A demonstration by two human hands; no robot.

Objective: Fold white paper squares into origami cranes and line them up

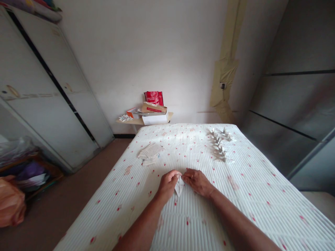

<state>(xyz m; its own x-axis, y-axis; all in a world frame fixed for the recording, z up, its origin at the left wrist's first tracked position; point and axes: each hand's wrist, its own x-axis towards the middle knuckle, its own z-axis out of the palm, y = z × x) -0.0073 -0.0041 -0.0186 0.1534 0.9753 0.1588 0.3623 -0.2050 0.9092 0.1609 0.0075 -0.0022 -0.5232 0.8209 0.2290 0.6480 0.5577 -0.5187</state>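
Between my two hands is a small folded piece of paper (179, 187), kite-shaped, its narrow point toward me. My left hand (169, 182) pinches its upper left edge, thumb on top. On the other side my right hand (197, 181) grips the upper right edge with curled fingers. Part of the paper's far end is hidden by the fingertips. A loose pile of printed paper sheets (151, 153) lies farther off to the left. To the right, several folded paper cranes (220, 146) stand in a cluster.
A striped, red-dotted mattress (193, 223) lies under everything. Behind it, a small table (136, 121) bears a white box (155, 119), a red bag (154, 97) and more folded paper pieces (125, 118). Cabinets (39, 87) line the left; an orange bag (12, 202) sits on the floor.
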